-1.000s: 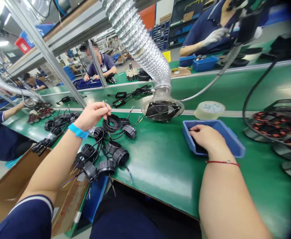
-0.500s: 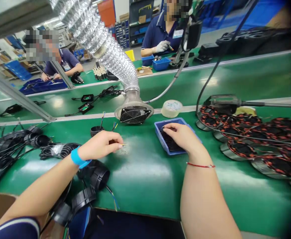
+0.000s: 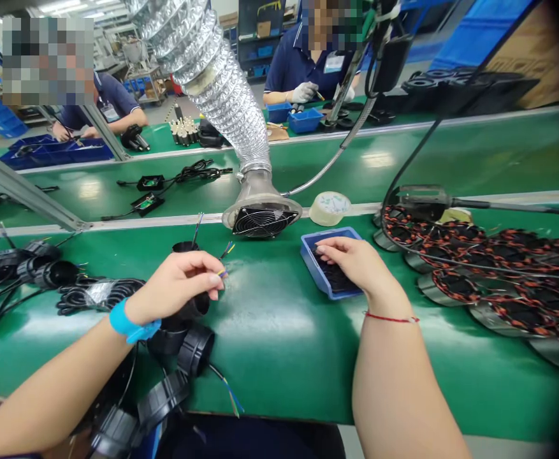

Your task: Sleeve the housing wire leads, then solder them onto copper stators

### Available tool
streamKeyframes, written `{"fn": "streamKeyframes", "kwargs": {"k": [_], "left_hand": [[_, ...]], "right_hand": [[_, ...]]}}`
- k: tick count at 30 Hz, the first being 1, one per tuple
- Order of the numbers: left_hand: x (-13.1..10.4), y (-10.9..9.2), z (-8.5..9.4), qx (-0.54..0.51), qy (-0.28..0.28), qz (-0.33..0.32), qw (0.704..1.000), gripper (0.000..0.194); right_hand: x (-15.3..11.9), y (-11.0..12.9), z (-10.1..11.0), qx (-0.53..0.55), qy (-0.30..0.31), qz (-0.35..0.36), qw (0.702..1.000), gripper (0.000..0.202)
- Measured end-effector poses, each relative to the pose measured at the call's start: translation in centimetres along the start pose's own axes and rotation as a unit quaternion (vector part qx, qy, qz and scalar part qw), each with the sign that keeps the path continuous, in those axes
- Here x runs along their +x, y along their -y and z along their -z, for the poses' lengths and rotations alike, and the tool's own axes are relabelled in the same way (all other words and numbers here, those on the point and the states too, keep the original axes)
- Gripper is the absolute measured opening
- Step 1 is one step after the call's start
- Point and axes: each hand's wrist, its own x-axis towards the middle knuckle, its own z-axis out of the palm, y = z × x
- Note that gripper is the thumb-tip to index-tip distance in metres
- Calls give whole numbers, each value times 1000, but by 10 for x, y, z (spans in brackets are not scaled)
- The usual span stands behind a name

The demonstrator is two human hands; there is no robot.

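Left grip point(image 3: 178, 280) pinches wire ends point(image 3: 222, 273) above black housing point(image 3: 194, 305); right grip point(image 3: 355, 264) spread in blue tray point(image 3: 312, 264); risk: thin wires slipping from pinch.

Left hand point(image 3: 176, 280) hides wire ends it pinches; blue tray point(image 3: 313, 268) contents (dark, small) unreadable under right hand point(image 3: 355, 264).

Green surface point(image 3: 298, 331). Blue tray point(image 3: 309, 255) w/ dark parts inside. Black round housings point(image 3: 193, 347), wire tips point(image 3: 222, 273) yellow/purple. Left wrist: bright blue band point(image 3: 129, 325); right wrist: thin red string point(image 3: 391, 317). Stators point(image 3: 456, 284): silver w/ orange-black windings. Silver duct point(image 3: 222, 83).
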Motion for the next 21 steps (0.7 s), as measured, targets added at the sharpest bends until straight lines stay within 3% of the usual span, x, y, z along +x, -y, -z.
{"fn": "streamKeyframes", "kwargs": {"k": [4, 7, 11, 15, 21], "left_hand": [[-3, 1, -15, 85, -20, -22, 996, 11], [-2, 4, -22, 108, -36, -28, 993, 12], [-4, 7, -26, 121, -23, -45, 991, 15], [-5, 8, -27, 138, -23, -57, 989, 16], [-4, 8, -27, 146, -15, -69, 987, 14]], "right_hand": [[0, 3, -1, 19, -18, 2, 1000, 39], [-12, 21, -16, 54, -20, 38, 998, 35], [-52, 62, -50, 57, 28, 223, 973, 13], [-85, 89, -73, -2, 54, 418, 907, 13], [-89, 91, -79, -30, 10, 458, 889, 17]]}}
